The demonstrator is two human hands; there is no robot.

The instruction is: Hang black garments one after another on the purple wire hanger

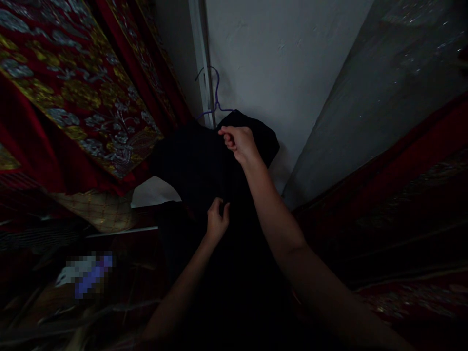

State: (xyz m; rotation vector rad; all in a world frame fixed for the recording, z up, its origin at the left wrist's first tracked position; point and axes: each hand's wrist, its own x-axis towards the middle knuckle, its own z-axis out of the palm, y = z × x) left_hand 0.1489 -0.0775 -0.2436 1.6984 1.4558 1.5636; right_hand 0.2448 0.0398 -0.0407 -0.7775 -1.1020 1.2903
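Observation:
A black short-sleeved shirt (190, 156) hangs in front of me on a thin purple clothes hanger (218, 92). The hanger's hook is at a narrow upright strip on the wall. My right hand (239, 142) is closed at the shirt's upper front, just below the neckline, with thumb and forefinger pinched at the cloth. Lower down, my left hand (218, 218) has its fingers and thumb curled on the shirt's front. The dark cloth hides fine detail such as buttons, and the shirt's lower part fades into shadow.
Red cloth with gold and silver embroidery (91, 87) hangs close on the left. A pale wall (285, 58) stands behind the hanger, with shiny clear plastic sheeting (369, 97) to the right. More red embroidered fabric (413, 297) lies at lower right. Blurred clutter fills the lower left.

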